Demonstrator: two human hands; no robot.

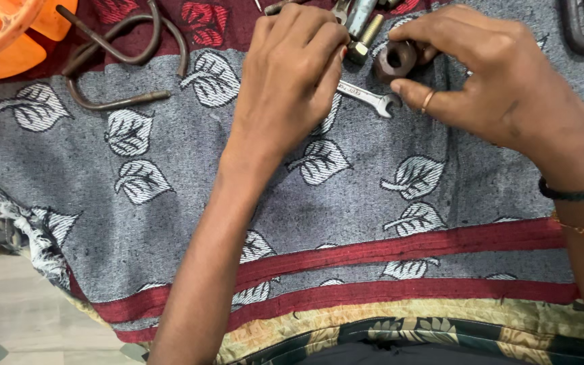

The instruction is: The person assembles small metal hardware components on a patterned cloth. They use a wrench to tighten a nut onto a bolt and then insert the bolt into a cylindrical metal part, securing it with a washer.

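The right hand [501, 88] grasps a dark hex nut [395, 61] between thumb and fingertips. The left hand [290, 74], fingers curled, grips a bolt [361, 34] just beside the nut. A spanner [370, 98] lies on the grey leaf-patterned cloth [170, 189] beneath both hands.

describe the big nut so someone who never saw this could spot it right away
Start at the grey leaf-patterned cloth and go to its top edge, where the right hand reaches in. The nut sits at that hand's fingertips: a dark rusty ring, unlike the shiny wrench just below it.
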